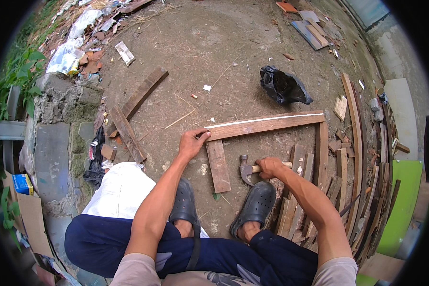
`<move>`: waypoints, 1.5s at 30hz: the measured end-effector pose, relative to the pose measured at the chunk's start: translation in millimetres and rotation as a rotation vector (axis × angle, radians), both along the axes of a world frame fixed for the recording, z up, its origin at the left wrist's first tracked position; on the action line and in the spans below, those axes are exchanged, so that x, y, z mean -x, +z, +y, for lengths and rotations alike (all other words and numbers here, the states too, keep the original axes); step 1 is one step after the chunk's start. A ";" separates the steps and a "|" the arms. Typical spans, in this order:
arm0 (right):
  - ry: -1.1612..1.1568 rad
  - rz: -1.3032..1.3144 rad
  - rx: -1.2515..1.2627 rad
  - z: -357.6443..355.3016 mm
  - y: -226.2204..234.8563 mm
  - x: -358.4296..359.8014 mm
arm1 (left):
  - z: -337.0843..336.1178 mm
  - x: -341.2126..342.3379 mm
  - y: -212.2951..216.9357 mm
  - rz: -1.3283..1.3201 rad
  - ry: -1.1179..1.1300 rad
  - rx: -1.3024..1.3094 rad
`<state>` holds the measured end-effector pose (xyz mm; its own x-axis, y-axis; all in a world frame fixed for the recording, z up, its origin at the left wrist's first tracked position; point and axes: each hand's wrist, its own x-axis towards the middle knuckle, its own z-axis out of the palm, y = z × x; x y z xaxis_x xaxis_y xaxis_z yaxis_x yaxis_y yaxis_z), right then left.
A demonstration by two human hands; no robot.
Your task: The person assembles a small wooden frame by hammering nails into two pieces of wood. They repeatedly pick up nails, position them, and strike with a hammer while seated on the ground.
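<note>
My left hand (194, 144) pinches the left end of a brown wooden plank (267, 126) that has a white stripe along its upper edge. Below that end, a short wooden board (218, 167) reaches toward my feet. At the plank's right end another wooden piece (321, 150) meets it and runs toward me. My right hand (271, 168) is closed round the wooden handle of a claw hammer (246, 170). The hammer's metal head points left, just right of the short board and apart from it.
Loose timber (352, 157) lies in long strips at the right. Two crossed wood pieces (140, 97) rest on the ground at the left. A black plastic bag (283, 86) stands open beyond the plank. A low block wall (57, 157) and a white sack (121, 186) flank my left side.
</note>
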<state>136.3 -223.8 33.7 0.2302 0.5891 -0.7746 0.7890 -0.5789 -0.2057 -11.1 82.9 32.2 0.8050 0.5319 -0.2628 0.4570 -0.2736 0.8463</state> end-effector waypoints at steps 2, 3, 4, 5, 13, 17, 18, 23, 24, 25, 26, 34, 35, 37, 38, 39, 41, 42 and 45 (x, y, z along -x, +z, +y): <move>0.007 -0.007 -0.001 7.8 11.6 1.4 | 1.3 4.1 -5.2 -0.053 0.003 -0.045; 0.028 -0.013 -0.009 11.0 19.6 0.0 | 0.4 5.2 -8.6 -0.071 0.002 -0.078; 0.049 -0.018 -0.017 14.8 28.3 -1.8 | -0.3 6.5 -11.9 -0.089 0.002 -0.111; 0.071 -0.024 -0.025 18.1 35.2 -2.4 | -0.7 8.2 -15.0 -0.107 0.002 -0.145; -0.454 0.134 -0.596 72.3 106.4 2.8 | -23.9 10.9 -17.2 -0.272 0.054 -0.419; -0.712 0.092 -0.822 137.5 145.1 34.3 | -25.6 16.1 -17.8 -0.272 0.095 -0.420; -0.760 0.088 -0.846 147.0 147.5 41.7 | -26.3 14.3 -17.9 -0.293 0.096 -0.430; -0.909 0.079 -0.771 157.6 132.5 73.6 | -28.5 9.7 -17.4 -0.363 0.085 -0.424; -0.888 0.067 -0.705 154.1 124.1 74.6 | -28.9 8.9 -18.4 -0.376 0.073 -0.441; -0.867 0.058 -0.643 150.5 113.0 74.3 | -28.0 8.4 -19.9 -0.385 0.060 -0.463; -0.847 0.049 -0.581 146.7 102.5 74.5 | -27.4 7.5 -21.2 -0.395 0.047 -0.484; -0.782 -0.015 -0.917 148.2 105.5 76.1 | -27.5 11.3 -31.2 -0.402 0.087 -0.472; -0.775 -0.010 -0.852 147.7 105.4 77.8 | -27.5 11.2 -32.0 -0.408 0.092 -0.482; -0.757 -0.007 -0.721 145.0 105.8 79.5 | -28.2 8.9 -34.6 -0.435 0.098 -0.501; -0.759 -0.005 -0.707 145.8 105.4 78.3 | -28.5 8.2 -35.9 -0.448 0.102 -0.511; -0.764 -0.002 -0.694 148.0 105.1 76.4 | -28.2 8.3 -34.9 -0.441 0.094 -0.499; -0.800 0.032 -0.681 149.0 109.8 75.2 | -27.2 9.2 -33.0 -0.427 0.078 -0.476; -0.800 0.031 -0.712 150.2 113.4 76.5 | -26.8 10.4 -33.4 -0.430 0.081 -0.483; -0.786 0.015 -0.743 151.9 113.3 78.8 | -26.5 10.8 -32.9 -0.434 0.084 -0.490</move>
